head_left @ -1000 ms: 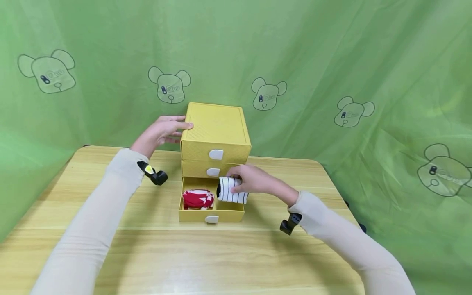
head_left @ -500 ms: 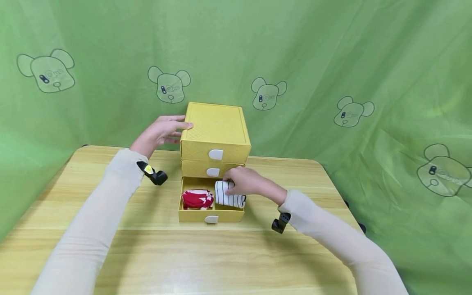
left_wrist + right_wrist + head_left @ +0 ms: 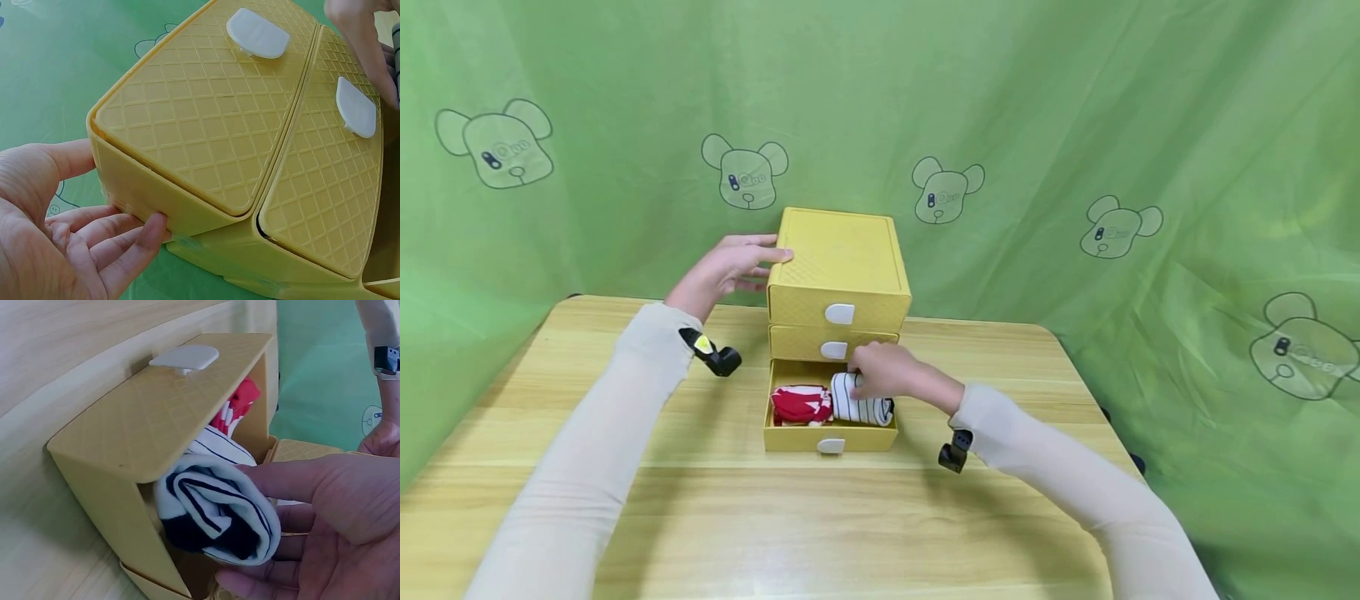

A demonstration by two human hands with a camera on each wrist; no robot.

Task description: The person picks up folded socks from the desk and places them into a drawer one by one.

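Note:
My right hand (image 3: 889, 370) holds a rolled-up white cloth with black stripes (image 3: 862, 407) in the right half of the pulled-out bottom drawer (image 3: 790, 440). In the right wrist view the roll's spiral end (image 3: 215, 515) faces the camera, thumb on one side and fingers on the other. A red-and-white cloth bundle (image 3: 801, 405) lies beside it in the left half. My left hand (image 3: 730, 265) rests against the left side of the yellow drawer unit (image 3: 842, 250), thumb on the top edge. Its fingers (image 3: 94, 222) spread along the side wall.
Two closed drawers with white pull tabs (image 3: 839, 314) sit above the pulled-out one. The unit stands near the back of a wooden table (image 3: 775, 525). A green curtain (image 3: 1015, 108) with bear-head outlines hangs behind.
My right hand has lowered the striped roll into the drawer and shifted it left, up against the red-and-white bundle. The left hand has stayed in place on the unit.

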